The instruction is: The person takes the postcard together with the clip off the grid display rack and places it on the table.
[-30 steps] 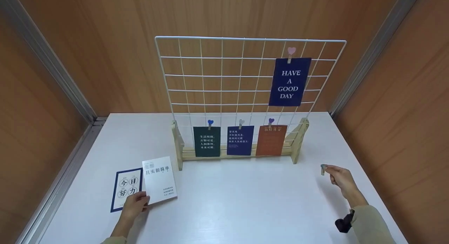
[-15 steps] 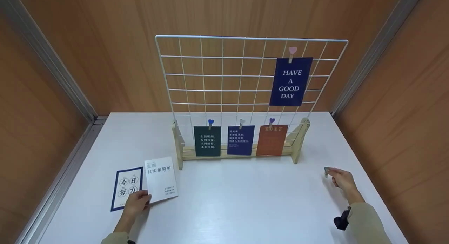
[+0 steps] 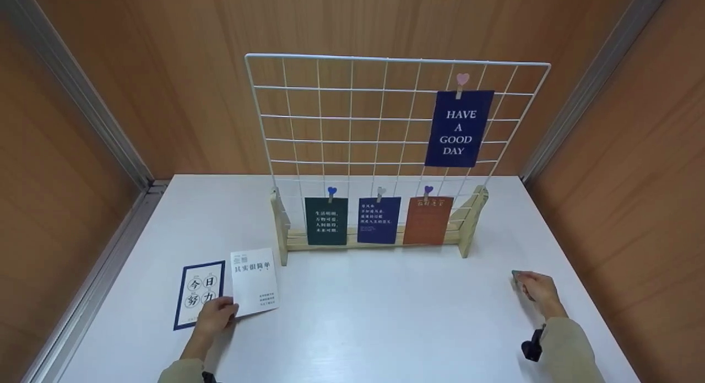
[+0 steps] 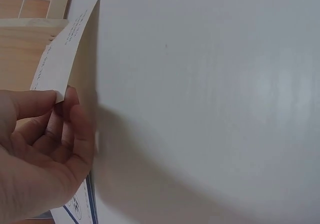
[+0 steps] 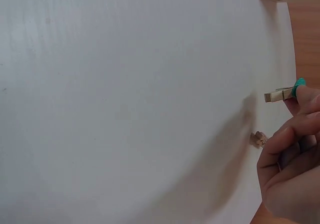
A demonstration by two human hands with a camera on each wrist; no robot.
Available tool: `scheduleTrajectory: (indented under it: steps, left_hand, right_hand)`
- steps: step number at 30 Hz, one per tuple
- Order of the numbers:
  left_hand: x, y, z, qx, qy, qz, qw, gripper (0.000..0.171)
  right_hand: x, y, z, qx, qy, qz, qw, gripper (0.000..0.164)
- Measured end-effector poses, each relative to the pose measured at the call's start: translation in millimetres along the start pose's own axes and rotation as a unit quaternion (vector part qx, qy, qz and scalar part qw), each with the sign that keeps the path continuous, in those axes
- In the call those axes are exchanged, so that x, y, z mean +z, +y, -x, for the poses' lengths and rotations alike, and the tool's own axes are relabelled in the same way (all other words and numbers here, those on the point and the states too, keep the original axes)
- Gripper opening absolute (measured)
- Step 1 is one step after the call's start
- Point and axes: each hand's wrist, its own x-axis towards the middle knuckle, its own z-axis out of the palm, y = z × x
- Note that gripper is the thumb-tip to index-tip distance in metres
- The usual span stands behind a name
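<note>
My left hand (image 3: 216, 315) pinches the lower left corner of a white card (image 3: 254, 281) with dark printing, thumb on the printed face. In the left wrist view that card (image 4: 60, 58) stands tilted up from the table. A blue-bordered card (image 3: 199, 289) lies flat beside it, partly covered by the hand. At the right, my right hand (image 3: 538, 291) pinches a small wooden clothespin (image 5: 277, 95) with a teal decoration by its decorated end. Below it in the right wrist view, another small wooden piece (image 5: 258, 140) shows at the curled fingers, mostly hidden.
A white wire grid (image 3: 352, 118) in a wooden stand (image 3: 467, 223) stands at the back of the table (image 3: 374, 317). Heart-topped clothespins hold a navy card (image 3: 460, 128) high up, and green (image 3: 326, 221), blue (image 3: 378, 220) and orange (image 3: 428, 221) cards below. Wooden walls enclose the table.
My right hand has come slightly lower, and the clothespin that hung downward from its fingertips now shows less. The white card in my left hand has shifted slightly right.
</note>
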Motion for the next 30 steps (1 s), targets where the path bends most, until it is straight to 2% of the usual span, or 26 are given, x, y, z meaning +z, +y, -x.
scheduleTrajectory:
  steps: [8,17,23,30]
  left_hand:
    - [-1.6,-1.5,-0.9,-0.012,0.014,-0.017,0.9997,0.035]
    - [-0.8,-2.5,-0.4,-0.022,0.045,-0.029,0.9983,0.035]
    - [-0.4,-2.0,0.0,-0.014,0.061,-0.037,0.9973,0.031]
    - [2.2,0.9,-1.0,0.006,0.081,-0.02,0.9965,0.029]
  right_hand:
    - [2.2,9.2,-0.6,0.046,0.002,0.004,0.999,0.028]
    - [3.1,12.4,-0.1,0.053,0.01,-0.014,0.998,0.033]
    - [3.7,13.4,0.1,0.057,0.021,-0.02,0.998,0.03]
    - [1.7,10.3,5.4,0.061,0.02,-0.033,0.997,0.041]
